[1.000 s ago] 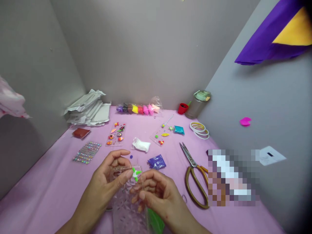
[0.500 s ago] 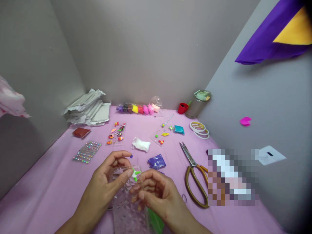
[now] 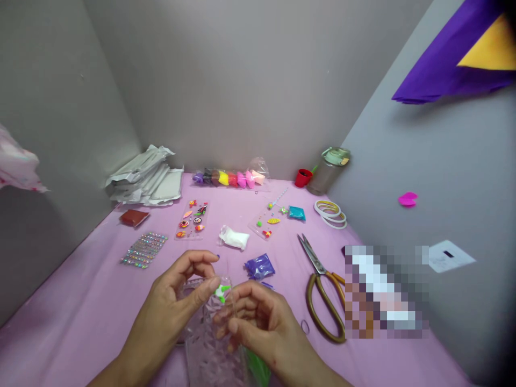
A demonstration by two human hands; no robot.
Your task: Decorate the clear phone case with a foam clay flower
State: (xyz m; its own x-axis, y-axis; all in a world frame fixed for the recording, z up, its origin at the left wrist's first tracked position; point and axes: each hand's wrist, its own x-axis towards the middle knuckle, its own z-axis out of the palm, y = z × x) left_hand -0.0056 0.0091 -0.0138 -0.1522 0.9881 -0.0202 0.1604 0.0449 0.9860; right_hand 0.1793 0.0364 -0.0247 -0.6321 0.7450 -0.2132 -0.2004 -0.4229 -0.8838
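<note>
Both my hands meet low in the middle over a clear faceted plastic case (image 3: 209, 344) that lies on the pink table (image 3: 88, 312). My left hand (image 3: 177, 301) curls round the case's top edge, thumb pressed near a small green and white charm (image 3: 221, 291). My right hand (image 3: 258, 322) is closed beside it, fingertips touching the charm and the case. A green piece (image 3: 258, 368) shows under my right wrist.
Scissors (image 3: 322, 290) lie right of my hands. Purple (image 3: 260, 265), white (image 3: 234, 237) and teal (image 3: 296, 213) clay bags, sticker sheets (image 3: 192, 220), a rhinestone sheet (image 3: 144, 250), tape rings (image 3: 330, 214), a red cup (image 3: 302, 177), a jar (image 3: 328, 171) and stacked packets (image 3: 145, 177) sit farther back.
My hands barely move. The green charm has shifted slightly down and left, and my left thumb now covers more of it.
</note>
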